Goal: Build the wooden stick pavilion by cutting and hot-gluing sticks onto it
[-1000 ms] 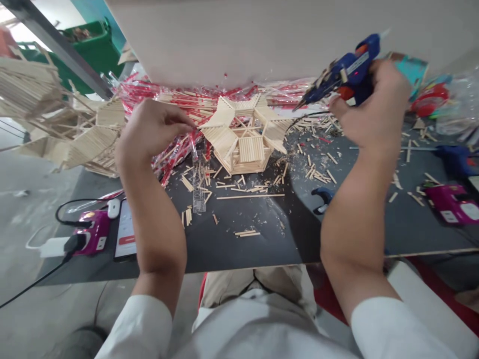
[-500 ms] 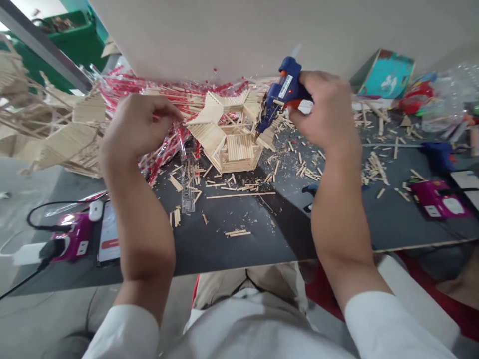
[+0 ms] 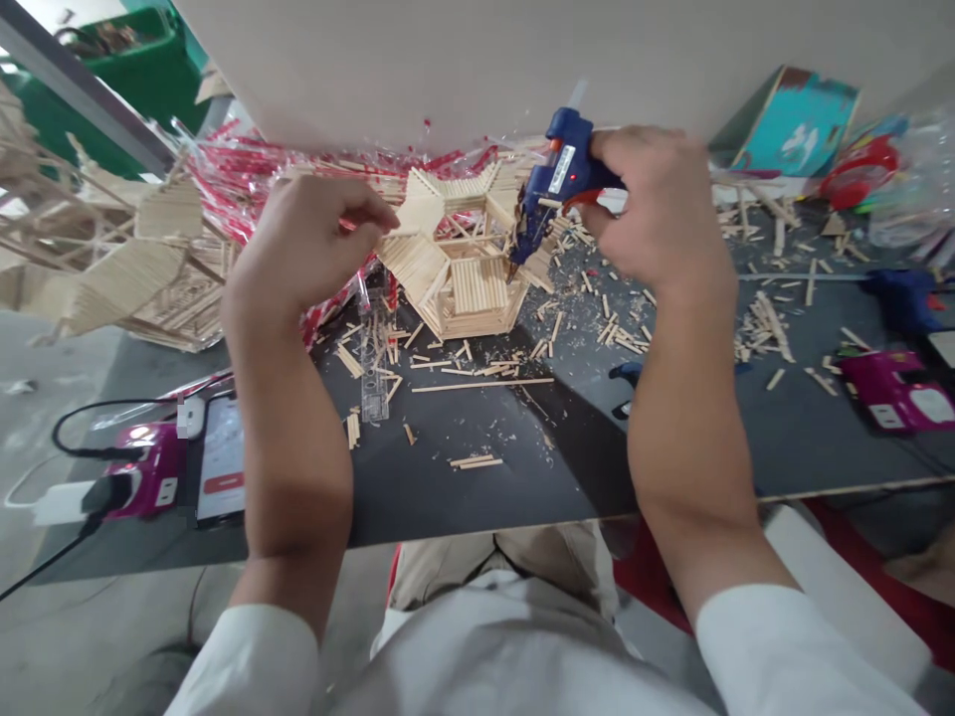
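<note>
Right hand (image 3: 657, 204) wrapped round glue gun (image 3: 563, 174) at 1 o'clock, left hand (image 3: 305, 249) pinching something unclear; stick model (image 3: 477, 288) at 12 light, brittle, best held at base.

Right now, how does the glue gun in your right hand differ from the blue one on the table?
The held glue gun is lifted in the right hand, nozzle down at the stick model. The table gun rests on the table, with no hand on it, well off to the right of the model. Both are blue.

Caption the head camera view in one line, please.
Right hand aims a blue hot glue gun at a craft-stick model, left hand beside it.
</note>
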The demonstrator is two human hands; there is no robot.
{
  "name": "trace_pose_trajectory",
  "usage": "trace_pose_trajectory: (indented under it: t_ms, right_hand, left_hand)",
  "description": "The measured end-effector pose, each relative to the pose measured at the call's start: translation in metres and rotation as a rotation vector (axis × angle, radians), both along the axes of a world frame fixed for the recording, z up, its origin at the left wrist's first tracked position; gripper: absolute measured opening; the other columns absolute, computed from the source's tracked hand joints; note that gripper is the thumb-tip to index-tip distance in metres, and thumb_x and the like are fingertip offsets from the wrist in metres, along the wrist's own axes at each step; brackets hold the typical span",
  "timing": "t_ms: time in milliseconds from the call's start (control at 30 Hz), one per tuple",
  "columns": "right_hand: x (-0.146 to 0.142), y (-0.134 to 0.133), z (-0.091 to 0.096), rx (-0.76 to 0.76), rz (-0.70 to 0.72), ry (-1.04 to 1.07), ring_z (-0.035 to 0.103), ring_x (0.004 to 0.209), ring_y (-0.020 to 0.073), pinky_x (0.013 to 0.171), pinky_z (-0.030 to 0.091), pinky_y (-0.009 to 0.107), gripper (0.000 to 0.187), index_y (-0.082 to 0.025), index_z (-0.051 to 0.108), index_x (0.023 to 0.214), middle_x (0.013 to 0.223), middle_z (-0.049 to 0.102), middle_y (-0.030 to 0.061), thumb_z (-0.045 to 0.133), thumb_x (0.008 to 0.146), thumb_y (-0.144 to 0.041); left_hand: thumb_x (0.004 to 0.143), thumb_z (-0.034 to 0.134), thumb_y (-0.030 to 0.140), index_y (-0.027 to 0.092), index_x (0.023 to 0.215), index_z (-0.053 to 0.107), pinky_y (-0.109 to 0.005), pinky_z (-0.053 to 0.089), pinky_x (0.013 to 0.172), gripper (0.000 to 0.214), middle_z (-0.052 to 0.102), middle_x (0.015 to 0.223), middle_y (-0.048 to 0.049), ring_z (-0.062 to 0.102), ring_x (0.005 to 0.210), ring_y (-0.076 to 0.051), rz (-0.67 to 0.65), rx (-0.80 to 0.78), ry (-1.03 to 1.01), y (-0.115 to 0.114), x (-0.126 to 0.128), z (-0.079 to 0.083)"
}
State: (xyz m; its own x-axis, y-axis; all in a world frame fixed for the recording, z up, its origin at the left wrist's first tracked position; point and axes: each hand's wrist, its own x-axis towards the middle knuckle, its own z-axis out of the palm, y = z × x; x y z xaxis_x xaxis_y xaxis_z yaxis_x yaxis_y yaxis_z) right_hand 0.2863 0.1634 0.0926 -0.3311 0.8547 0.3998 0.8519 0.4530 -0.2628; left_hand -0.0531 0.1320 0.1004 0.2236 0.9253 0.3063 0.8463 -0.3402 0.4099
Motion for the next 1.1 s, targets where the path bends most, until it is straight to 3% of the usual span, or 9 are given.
trace_pose_trajectory:
  t_ms: [133,333,533,600,733,933,1100]
  right_hand:
    - [0.002,0.000,0.001,-0.030,-0.016,0.047,0.057,0.132,0.0340,0.115,0.041,0.049,0.038,-0.039,0.066,0.127,0.134,0.073,0.0041,0.070,0.091,-0.027]
    - [0.001,0.001,-0.001,-0.004,-0.019,0.003,0.061,0.130,0.0342,0.114,0.043,0.049,0.042,-0.032,0.068,0.129,0.138,0.072,0.0063,0.068,0.088,-0.021]
    - [-0.001,-0.002,0.000,-0.047,-0.032,0.031,0.056,0.136,0.0356,0.116,0.042,0.051,0.040,-0.040,0.067,0.128,0.137,0.072,0.0028,0.068,0.090,-0.028]
    - [-0.001,-0.002,0.001,-0.045,-0.021,0.019,0.056,0.137,0.0346,0.118,0.040,0.049,0.044,-0.037,0.066,0.132,0.143,0.070,0.0049,0.068,0.090,-0.025]
    - [-0.002,0.000,0.001,0.008,-0.020,-0.044,0.060,0.135,0.0333,0.115,0.041,0.045,0.048,-0.026,0.066,0.137,0.145,0.070,0.0115,0.066,0.090,-0.020]
    - [-0.002,-0.007,0.006,0.112,-0.051,-0.064,0.065,0.128,0.0327,0.108,0.046,0.044,0.049,-0.022,0.067,0.141,0.138,0.074,0.0100,0.068,0.093,-0.025]
    - [-0.004,-0.014,0.012,0.194,-0.094,-0.052,0.065,0.128,0.0321,0.108,0.048,0.045,0.054,-0.026,0.063,0.150,0.137,0.073,0.0100,0.067,0.096,-0.028]
  left_hand:
    - [0.093,0.066,0.027,0.023,0.119,0.079,-0.034,0.052,0.109,0.029,0.081,0.109,-0.0022,0.068,0.097,-0.017,-0.019,-0.031,-0.023,0.001,0.003,-0.002]
    - [0.094,0.067,0.031,0.025,0.115,0.080,-0.037,0.053,0.105,0.025,0.080,0.110,-0.0027,0.069,0.097,-0.019,-0.034,-0.054,-0.002,0.001,0.003,-0.003]
    - [0.094,0.067,0.030,0.025,0.116,0.079,-0.036,0.053,0.106,0.025,0.081,0.112,-0.0023,0.069,0.097,-0.019,-0.020,-0.061,0.023,0.001,0.002,-0.003]
    - [0.094,0.068,0.030,0.025,0.120,0.079,-0.035,0.054,0.103,0.029,0.081,0.114,-0.0032,0.070,0.099,-0.019,-0.029,-0.066,0.007,0.002,0.001,-0.005]
    - [0.094,0.069,0.031,0.022,0.125,0.078,-0.034,0.055,0.098,0.033,0.081,0.114,-0.0056,0.071,0.100,-0.019,-0.043,-0.062,-0.008,0.003,0.000,-0.006]
    - [0.098,0.065,0.038,0.017,0.126,0.077,-0.034,0.053,0.097,0.037,0.080,0.117,-0.0075,0.070,0.101,-0.020,-0.053,-0.141,0.061,-0.001,0.001,0.003]
    - [0.099,0.063,0.039,0.019,0.124,0.076,-0.034,0.053,0.096,0.035,0.079,0.117,-0.0052,0.069,0.099,-0.019,-0.064,-0.162,0.095,-0.004,0.002,0.006]
